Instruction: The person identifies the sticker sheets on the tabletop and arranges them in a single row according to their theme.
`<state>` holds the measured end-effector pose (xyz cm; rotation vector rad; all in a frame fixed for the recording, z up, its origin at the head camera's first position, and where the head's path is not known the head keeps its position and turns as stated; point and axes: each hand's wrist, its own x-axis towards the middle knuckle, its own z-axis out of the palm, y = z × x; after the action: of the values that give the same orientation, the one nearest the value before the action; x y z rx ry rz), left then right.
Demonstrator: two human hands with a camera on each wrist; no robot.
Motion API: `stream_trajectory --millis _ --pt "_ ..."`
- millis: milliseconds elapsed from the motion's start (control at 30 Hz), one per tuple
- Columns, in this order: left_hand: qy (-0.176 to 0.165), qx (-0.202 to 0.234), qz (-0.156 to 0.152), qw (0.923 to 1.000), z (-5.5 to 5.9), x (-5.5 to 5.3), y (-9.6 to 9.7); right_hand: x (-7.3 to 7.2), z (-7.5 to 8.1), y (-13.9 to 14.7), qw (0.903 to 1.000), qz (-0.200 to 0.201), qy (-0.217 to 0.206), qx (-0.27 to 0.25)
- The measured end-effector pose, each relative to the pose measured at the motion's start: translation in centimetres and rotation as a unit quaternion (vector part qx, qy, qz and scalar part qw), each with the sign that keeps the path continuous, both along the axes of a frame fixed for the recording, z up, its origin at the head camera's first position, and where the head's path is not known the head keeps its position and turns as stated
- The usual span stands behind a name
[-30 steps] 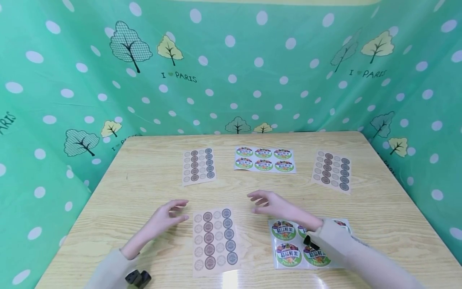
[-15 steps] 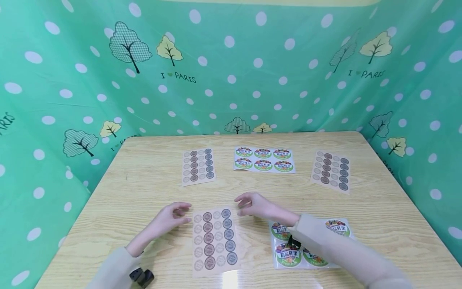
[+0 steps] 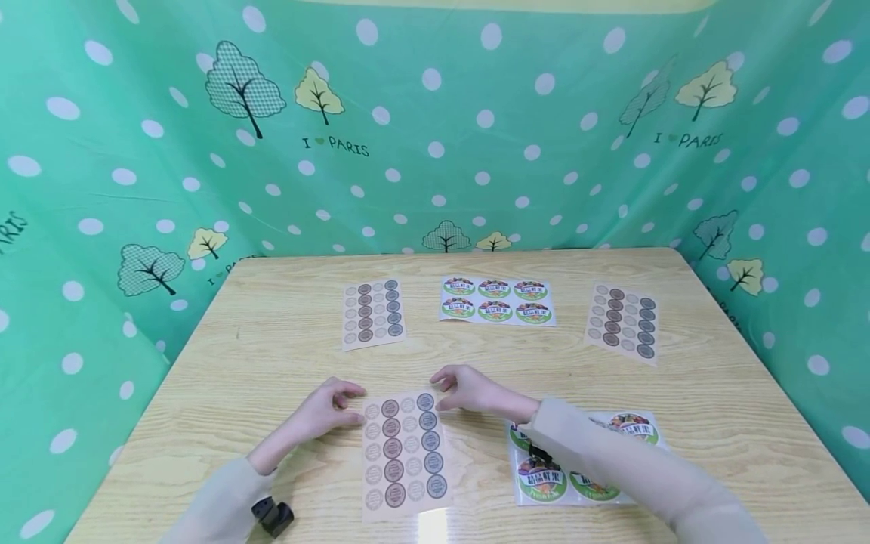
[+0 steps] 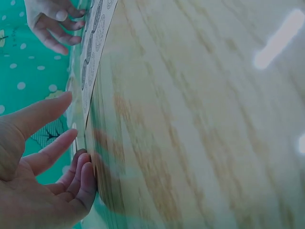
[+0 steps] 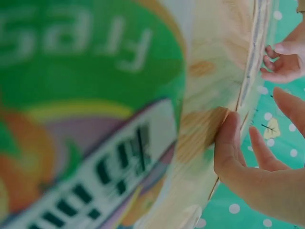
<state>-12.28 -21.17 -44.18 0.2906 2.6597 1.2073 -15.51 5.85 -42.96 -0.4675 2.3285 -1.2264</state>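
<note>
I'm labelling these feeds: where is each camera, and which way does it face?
Head: head-worn, facing forward and down at the pale wood-grain table and green polka-dot cloth backdrop; left hand, right hand and beige sleeves show.
Left wrist: on that wrist, facing low across the table; left hand near, right hand beyond.
Right wrist: on that wrist, facing past a round green sticker; right hand near, left beyond.
Shared: both wrist views show the backdrop.

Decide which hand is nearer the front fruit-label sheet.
Right. The right hand is just beyond and left of the fruit-label sheet; the left hand is much farther left.
</note>
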Motion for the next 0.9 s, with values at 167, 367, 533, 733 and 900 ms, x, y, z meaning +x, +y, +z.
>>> stream_trajectory --millis 167,367,533,733,900 --pt "0.017 -0.020 -0.002 0.9997 -0.4 -0.1 0.2 -0.2 -0.4 -0.5 0.9997 0.005 0.021 0.014" --pt "0.032 -0.032 -0.009 0.9989 -0.6 -0.3 0.3 -0.1 -0.4 -0.8 0.9970 0.027 0.064 0.035" --pt "0.036 -0.038 0.001 0.9986 -0.9 -0.3 0.6 0.0 -0.5 -1.0 0.9944 0.023 0.090 0.051" --pt "0.037 -0.051 0.023 0.9978 -0.9 -0.2 1.1 0.1 -0.9 -1.3 0.9900 0.034 0.120 0.065" --pt "0.033 -0.057 0.033 0.9973 -0.7 0.0 1.4 0.3 -1.0 -1.5 0.9881 0.035 0.128 0.078"
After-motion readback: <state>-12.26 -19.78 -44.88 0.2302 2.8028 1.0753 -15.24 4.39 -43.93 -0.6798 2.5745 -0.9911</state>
